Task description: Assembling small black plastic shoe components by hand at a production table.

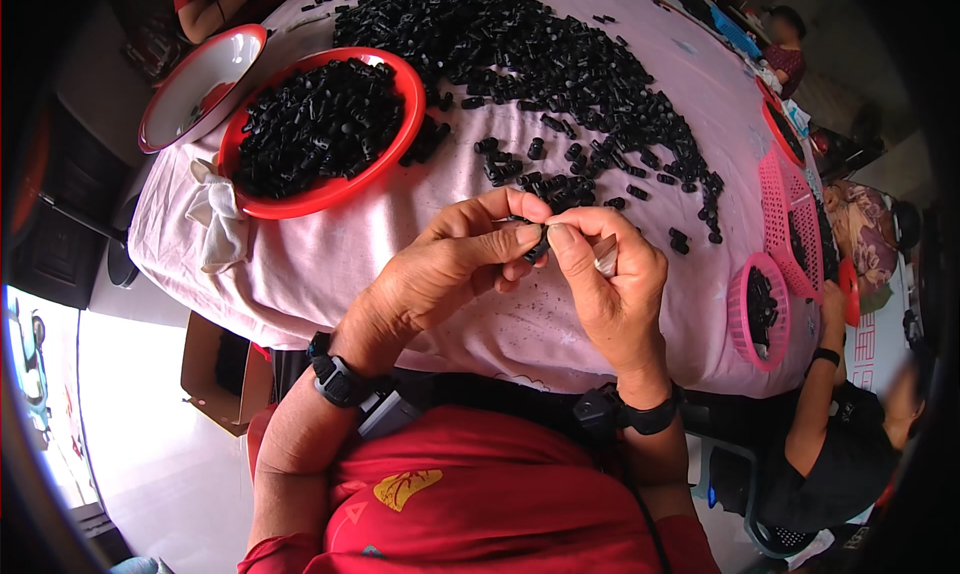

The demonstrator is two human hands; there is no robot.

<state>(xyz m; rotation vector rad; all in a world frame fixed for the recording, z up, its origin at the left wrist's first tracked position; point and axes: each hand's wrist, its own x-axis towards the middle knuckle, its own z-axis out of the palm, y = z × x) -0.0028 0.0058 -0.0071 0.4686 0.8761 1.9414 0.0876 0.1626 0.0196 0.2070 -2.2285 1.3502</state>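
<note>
My left hand (455, 249) and my right hand (612, 279) meet above the near part of the table. Between them is a small black cylindrical plastic piece (537, 246), mostly covered by my fingers. The left thumb and fingers are closed around it. My right thumb and forefinger pinch at its upper end; whether they grip a separate bit there is hidden. Something whitish, maybe a wrap or tape (605, 257), shows at a right finger. Just beyond my hands lies a small cluster of similar black pieces (560, 189).
A large heap of black pieces (480, 34) spreads over the pink tablecloth (400, 234). At left stand a full red basin (420, 104), a white enamel basin (200, 84) and a crumpled white cloth (215, 219). Pink baskets (785, 324) stand at right, beside a co-worker's arm (815, 404).
</note>
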